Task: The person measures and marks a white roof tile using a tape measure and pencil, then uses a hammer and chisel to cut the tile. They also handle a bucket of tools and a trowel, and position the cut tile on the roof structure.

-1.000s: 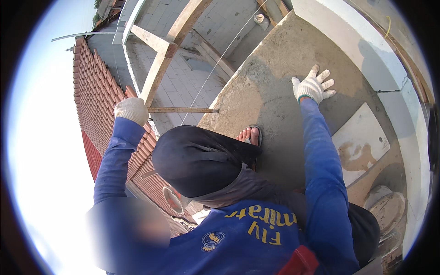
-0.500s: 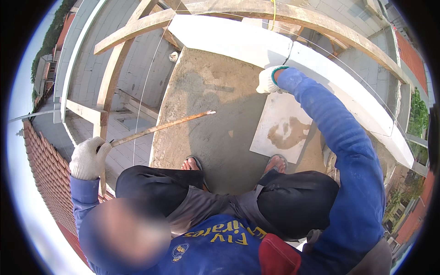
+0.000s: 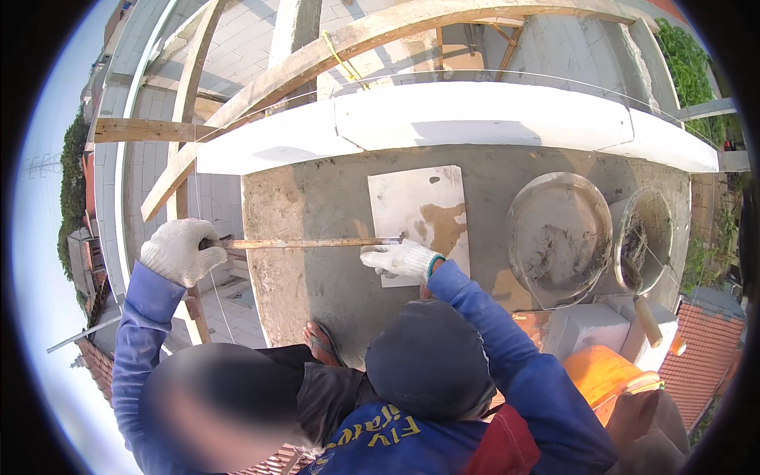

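Nearest, a dark-clad knee (image 3: 431, 360) rises between the blue sleeves, with a sandalled foot (image 3: 321, 342) to its left. The left hand (image 3: 178, 252), in a white knit glove, is closed round one end of a thin stick (image 3: 309, 243). The stick runs roughly level above the grey cement surface (image 3: 332, 206), its far end over the pale, brown-stained board (image 3: 408, 210). The gloved right hand (image 3: 405, 260) is just beside that end, over the board, fingers pointing left; whether it touches or pinches the stick, I cannot tell. To the right sit a round, mortar-smeared pan (image 3: 518, 206) and a bucket (image 3: 666, 229), with pale blocks (image 3: 586, 328) and something orange (image 3: 606, 376) closer in. Beyond runs a curved-looking white ledge (image 3: 491, 111), then a timber beam (image 3: 317, 55) with yellow cord (image 3: 340, 59), and greenery (image 3: 693, 67) at far right.
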Motion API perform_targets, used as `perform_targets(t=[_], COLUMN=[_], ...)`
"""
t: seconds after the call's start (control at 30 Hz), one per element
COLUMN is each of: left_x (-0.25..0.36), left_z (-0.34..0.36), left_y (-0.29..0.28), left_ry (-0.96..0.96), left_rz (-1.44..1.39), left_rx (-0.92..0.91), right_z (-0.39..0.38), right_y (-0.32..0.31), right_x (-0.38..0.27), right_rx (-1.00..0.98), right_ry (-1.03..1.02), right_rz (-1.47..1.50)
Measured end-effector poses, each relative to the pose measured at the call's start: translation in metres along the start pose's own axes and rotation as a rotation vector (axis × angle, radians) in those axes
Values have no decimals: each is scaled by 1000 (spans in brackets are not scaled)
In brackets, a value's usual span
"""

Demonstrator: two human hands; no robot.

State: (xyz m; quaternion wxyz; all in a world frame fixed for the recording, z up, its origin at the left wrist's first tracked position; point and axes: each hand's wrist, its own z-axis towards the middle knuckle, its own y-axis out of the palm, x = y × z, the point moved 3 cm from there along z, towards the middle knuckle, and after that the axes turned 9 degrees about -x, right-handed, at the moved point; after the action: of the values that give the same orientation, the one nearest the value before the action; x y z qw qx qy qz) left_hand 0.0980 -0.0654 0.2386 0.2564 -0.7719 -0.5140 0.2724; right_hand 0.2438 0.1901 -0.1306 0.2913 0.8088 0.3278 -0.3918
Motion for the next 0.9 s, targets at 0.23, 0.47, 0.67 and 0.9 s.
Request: perform_targets(t=[0.23,0.47,0.67,0.9], left_x=[51,24,114,245], left_z=[57,111,194,214], left_y=[11,75,113,131], left_ry=[166,157,510,1067], left_rz=[-10,-75,-177,-266], left_rx=[-28,-122,-251,-396], right_z=[-14,-102,-121,-214], right_y=[-2,-26,-41,41], right_x=[50,10,-19,-2], right_rx=[190,485,655,724], right_ry=[41,97,140,165], right_rz=[536,466,-59,346])
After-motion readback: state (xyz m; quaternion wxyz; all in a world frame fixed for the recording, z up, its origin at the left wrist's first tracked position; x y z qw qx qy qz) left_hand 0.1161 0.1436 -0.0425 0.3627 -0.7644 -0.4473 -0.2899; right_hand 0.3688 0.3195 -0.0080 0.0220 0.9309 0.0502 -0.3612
